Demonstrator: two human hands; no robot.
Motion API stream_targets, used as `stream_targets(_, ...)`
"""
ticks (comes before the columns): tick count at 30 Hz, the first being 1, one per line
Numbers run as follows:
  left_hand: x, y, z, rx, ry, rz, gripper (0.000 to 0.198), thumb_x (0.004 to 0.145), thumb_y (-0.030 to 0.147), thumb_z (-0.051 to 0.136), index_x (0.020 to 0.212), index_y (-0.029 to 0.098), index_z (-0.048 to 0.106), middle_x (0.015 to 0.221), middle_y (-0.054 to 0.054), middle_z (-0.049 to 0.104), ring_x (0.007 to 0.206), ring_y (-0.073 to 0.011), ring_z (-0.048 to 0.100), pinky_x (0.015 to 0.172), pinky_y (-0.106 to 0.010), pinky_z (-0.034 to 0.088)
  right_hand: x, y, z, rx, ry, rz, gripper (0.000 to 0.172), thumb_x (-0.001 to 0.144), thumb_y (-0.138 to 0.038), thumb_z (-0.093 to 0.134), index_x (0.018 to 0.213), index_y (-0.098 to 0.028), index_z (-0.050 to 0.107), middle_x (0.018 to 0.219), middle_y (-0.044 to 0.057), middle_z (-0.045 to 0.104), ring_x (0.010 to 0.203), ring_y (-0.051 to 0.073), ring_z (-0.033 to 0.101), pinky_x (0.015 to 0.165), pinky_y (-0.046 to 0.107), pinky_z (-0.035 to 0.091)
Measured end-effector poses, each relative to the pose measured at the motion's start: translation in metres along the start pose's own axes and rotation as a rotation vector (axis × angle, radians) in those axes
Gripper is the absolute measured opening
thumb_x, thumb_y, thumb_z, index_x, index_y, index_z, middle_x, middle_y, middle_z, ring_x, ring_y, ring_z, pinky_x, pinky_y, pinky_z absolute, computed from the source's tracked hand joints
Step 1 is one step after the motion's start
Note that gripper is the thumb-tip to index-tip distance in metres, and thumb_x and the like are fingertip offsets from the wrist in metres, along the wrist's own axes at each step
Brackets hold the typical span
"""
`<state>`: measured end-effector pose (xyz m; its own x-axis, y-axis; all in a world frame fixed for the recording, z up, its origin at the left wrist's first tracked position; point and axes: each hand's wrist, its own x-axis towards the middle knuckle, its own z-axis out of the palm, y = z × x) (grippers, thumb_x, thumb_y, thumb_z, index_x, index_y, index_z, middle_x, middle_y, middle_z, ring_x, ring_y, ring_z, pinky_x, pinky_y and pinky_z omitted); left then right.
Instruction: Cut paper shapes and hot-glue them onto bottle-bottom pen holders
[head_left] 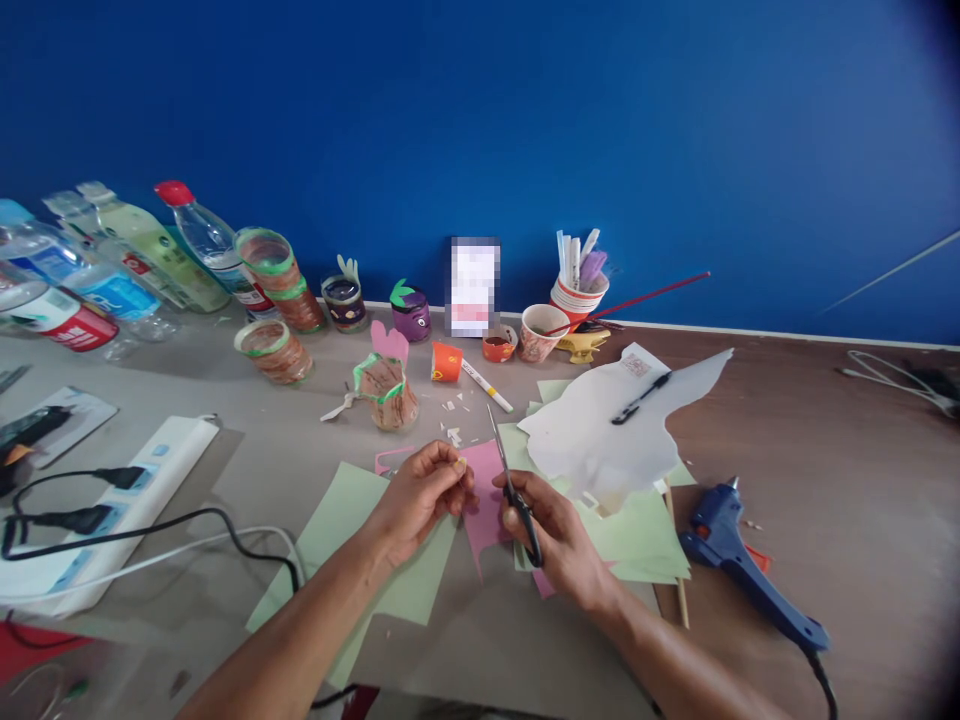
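My right hand (551, 515) grips a pair of black-handled scissors (511, 490), whose blades point up and away from me. My left hand (431, 490) is closed in a pinch on a small pale yellowish piece (462, 461), too small to name surely. Below and between the hands lies pink paper (489, 510) with cut edges. Light green sheets (341, 530) spread under my left forearm, and more green sheets (637, 545) lie by my right hand. Small white scraps (454, 434) are scattered just beyond my fingers, close to a white marker (486, 385).
A blue glue gun (750, 575) rests at right, beside white cut paper (600, 420) with a black pen (641, 398). Behind stand a decorated jar (390, 400), a purple eggplant-like pot (411, 315) and paper cups (541, 335). Bottles (202, 240) and a power strip (142, 500) occupy the left.
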<state>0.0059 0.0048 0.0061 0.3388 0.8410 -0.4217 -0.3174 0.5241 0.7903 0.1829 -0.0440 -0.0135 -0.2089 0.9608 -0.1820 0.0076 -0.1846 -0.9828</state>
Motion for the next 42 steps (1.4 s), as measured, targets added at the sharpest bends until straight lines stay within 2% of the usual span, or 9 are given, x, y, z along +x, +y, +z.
stream_targets(3,0.0,0.001,0.0,0.027,0.009,0.0,0.028,0.07,0.033,0.075,0.073,0.016,0.053,0.069,0.0,0.066,0.046,-0.005,0.051,0.054,-0.021,0.041,0.0,-0.002,0.001,-0.013,0.002,0.003,0.038,0.085,-0.049,0.056,0.106,-0.017,0.053,0.069,-0.004,0.042,0.06,0.011,0.036,0.054,0.024,0.03)
stream_targets(7,0.0,0.003,0.0,0.001,0.044,0.04,0.029,0.066,0.034,0.078,0.072,0.016,0.056,0.063,0.003,0.063,0.044,-0.0038,0.048,0.053,-0.02,0.041,0.002,-0.003,0.002,-0.041,-0.018,-0.017,0.035,0.085,-0.045,0.056,0.104,-0.017,0.054,0.069,-0.004,0.041,0.061,0.011,0.037,0.055,0.024,0.033)
stream_targets(14,0.001,0.004,0.001,-0.046,0.079,0.039,0.028,0.065,0.029,0.08,0.074,0.015,0.059,0.066,0.0,0.067,0.051,-0.0074,0.057,0.061,-0.023,0.046,0.0,-0.002,0.004,-0.162,-0.044,-0.018,0.023,0.085,-0.028,0.054,0.104,-0.016,0.053,0.066,-0.006,0.04,0.058,0.01,0.034,0.051,0.022,0.031)
stream_targets(18,0.002,0.002,0.0,-0.078,0.053,0.042,0.025,0.066,0.026,0.08,0.074,0.014,0.059,0.067,-0.001,0.068,0.052,-0.0076,0.058,0.068,-0.026,0.049,-0.002,-0.005,0.007,-0.31,-0.025,-0.062,0.022,0.081,-0.021,0.054,0.102,-0.015,0.056,0.069,-0.003,0.046,0.06,0.011,0.038,0.052,0.022,0.033)
stream_targets(27,0.003,-0.003,-0.002,-0.104,0.016,0.027,0.022,0.07,0.027,0.077,0.071,0.014,0.059,0.065,0.0,0.066,0.05,-0.0058,0.054,0.057,-0.02,0.044,-0.003,-0.008,0.012,-0.523,-0.017,-0.116,0.026,0.078,-0.018,0.054,0.103,-0.015,0.06,0.073,0.001,0.057,0.064,0.014,0.047,0.056,0.023,0.039)
stream_targets(42,0.001,-0.004,0.002,-0.075,-0.051,-0.042,0.027,0.066,0.03,0.079,0.068,0.012,0.06,0.064,-0.001,0.063,0.046,-0.005,0.05,0.051,-0.019,0.041,-0.002,-0.01,0.015,-0.567,0.01,-0.156,0.025,0.08,-0.019,0.051,0.103,-0.016,0.06,0.077,0.004,0.065,0.065,0.016,0.054,0.061,0.026,0.042)
